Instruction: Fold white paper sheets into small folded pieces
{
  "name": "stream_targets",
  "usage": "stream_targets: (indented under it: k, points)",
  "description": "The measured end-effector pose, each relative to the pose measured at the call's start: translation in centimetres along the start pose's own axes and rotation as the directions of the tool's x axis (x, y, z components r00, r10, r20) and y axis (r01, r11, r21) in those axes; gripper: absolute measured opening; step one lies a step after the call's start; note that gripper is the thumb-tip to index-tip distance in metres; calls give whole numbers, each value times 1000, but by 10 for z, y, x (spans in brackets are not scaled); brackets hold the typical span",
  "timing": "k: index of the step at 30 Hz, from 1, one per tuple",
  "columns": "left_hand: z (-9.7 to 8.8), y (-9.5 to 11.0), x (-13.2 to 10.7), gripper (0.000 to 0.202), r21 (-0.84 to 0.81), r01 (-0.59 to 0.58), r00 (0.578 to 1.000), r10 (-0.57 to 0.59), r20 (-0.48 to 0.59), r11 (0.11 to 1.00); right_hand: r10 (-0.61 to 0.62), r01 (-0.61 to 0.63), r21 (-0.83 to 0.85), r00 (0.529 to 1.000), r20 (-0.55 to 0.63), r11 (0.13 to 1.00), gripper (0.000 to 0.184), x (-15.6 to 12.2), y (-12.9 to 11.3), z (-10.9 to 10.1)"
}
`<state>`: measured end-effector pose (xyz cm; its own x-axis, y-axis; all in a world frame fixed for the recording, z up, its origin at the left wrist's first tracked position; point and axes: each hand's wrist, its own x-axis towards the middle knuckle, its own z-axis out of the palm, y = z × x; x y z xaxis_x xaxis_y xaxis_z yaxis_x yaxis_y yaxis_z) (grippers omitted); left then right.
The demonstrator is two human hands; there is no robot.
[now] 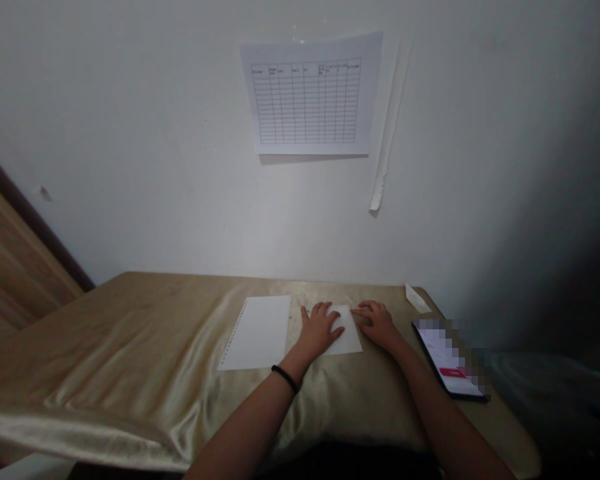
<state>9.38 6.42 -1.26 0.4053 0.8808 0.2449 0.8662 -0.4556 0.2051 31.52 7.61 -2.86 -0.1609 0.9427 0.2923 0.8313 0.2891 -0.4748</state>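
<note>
A small white sheet of paper (349,335) lies on the table covered with shiny beige cloth (130,333). My left hand (320,328) rests flat on the sheet's left part, fingers stretched out. My right hand (377,321) presses on the sheet's right edge with fingers extended and close together. A black band is on my left wrist. A larger white perforated sheet (260,331) lies just left of my left hand, untouched.
A phone (450,360) with a lit screen lies on the table at the right. A small paper scrap (417,298) sits near the back right corner. On the wall hang a printed table sheet (311,95) and a peeling strip (387,133). A wooden panel (10,260) stands at left.
</note>
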Motion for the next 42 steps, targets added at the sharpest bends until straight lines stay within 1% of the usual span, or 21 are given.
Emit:
stream_targets:
  k: [3,6,9,12,15,18,20,23,29,33,35,37,42]
  points:
    - [0,-2,1,38,8,15,999,-15,-31,1000,-47,46,37,999,17,998,36,0,-3,-1]
    - [0,-3,0,41,0,27,999,-27,-26,1000,-91,89,70,995,27,994,35,-1,-5,-2]
    - [0,-5,0,47,-15,24,1000,-24,8,1000,-95,92,89,995,32,992,34,-2,-6,-3]
    - [-2,-8,-1,57,-19,3,998,-2,58,1000,-87,84,97,996,33,992,29,-2,-6,-4]
    - [-6,-11,-3,71,-46,-32,994,37,106,998,-81,78,92,996,38,993,24,-2,-6,-5]
    - [-11,-13,-6,88,-106,-70,984,87,158,992,-78,74,90,996,41,993,23,-2,-5,-5]
    - [-14,-12,-7,90,-140,-93,977,117,179,986,-73,69,94,997,41,993,23,-2,-4,-4]
    - [-19,-9,-7,82,-157,-108,975,135,174,982,-74,70,99,997,37,993,22,-1,-3,-3]
    - [-25,-5,-7,47,-243,-176,970,210,124,954,-85,82,121,996,16,989,27,-2,-3,-4]
    - [-28,-2,-9,30,-300,-177,973,214,92,937,-113,111,180,994,0,977,36,-2,-1,-8]
    - [-27,-2,-9,27,-324,-165,977,200,79,932,-137,135,219,991,-8,966,38,-2,1,-9]
    - [-25,-2,-8,26,-346,-150,981,184,67,926,-164,161,254,986,-10,954,35,-1,2,-9]
    - [-23,-4,-6,29,-353,-118,985,153,74,928,-221,209,319,975,2,924,14,0,2,-8]
